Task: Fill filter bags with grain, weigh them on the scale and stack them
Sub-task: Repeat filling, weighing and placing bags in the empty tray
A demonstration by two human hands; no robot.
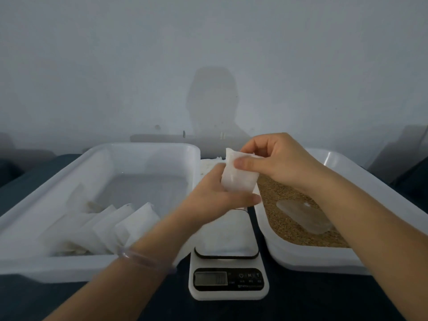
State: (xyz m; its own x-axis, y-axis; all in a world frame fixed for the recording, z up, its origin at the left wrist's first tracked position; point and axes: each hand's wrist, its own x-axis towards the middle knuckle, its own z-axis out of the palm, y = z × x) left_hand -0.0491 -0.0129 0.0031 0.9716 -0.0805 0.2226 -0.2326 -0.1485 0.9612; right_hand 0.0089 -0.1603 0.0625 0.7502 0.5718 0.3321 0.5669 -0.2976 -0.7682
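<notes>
So, left tray (69,265): white bags (111,228) leaning in a row at the near end
Left hand (215,195): fingers curled round the filter bag (238,179), above the scale (228,281)
Right hand (278,163): pinching the filter bag's top
Right tray (301,260): grain (278,198), clear scoop (303,216) lying on it

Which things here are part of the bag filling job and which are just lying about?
Job: bag in left hand and right hand, grain, scoop, scale, stacked bags, left tray, right tray.
Not job: bracelet, wall.
</notes>
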